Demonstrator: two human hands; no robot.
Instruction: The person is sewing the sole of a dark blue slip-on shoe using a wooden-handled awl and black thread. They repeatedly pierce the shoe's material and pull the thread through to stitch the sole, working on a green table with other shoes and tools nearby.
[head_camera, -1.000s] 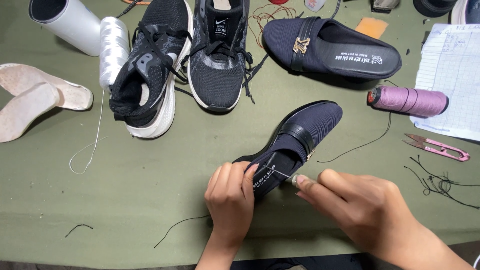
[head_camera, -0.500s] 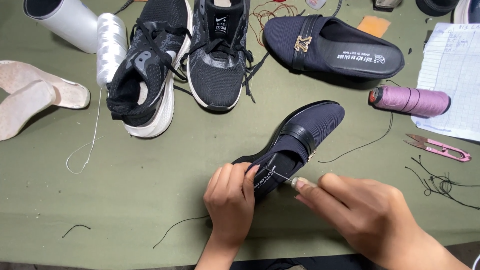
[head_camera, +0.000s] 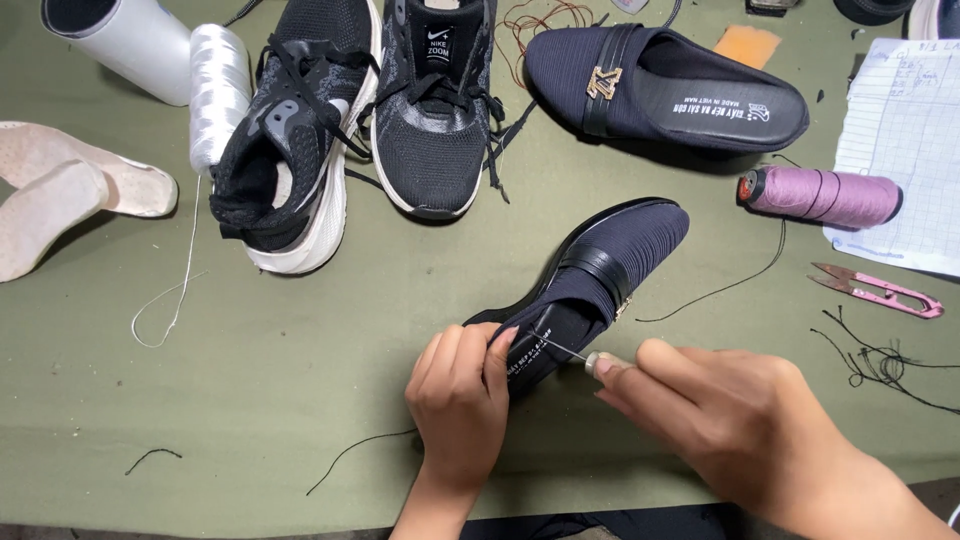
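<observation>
Left hand (head_camera: 462, 400) grip pinching navy slipper (head_camera: 590, 285) heel; right hand (head_camera: 715, 410) pinching needle (head_camera: 560, 347); sneakers (head_camera: 360, 120), purple spool (head_camera: 825, 195) beyond.

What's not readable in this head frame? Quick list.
- Heel of the dark slip-on shoe: head view, covered by the left hand.
- Needle tip: too thin to tell where it enters.
- Right hand grip: fingertips hide what it pinches.
- Paper sheet: cut off by the right edge.

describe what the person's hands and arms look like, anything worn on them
Both hands are bare: the left hand and right hand show no gloves, rings or watch. The wrists and forearms in view have no sleeves. The nails are short, with no clear polish visible.
</observation>
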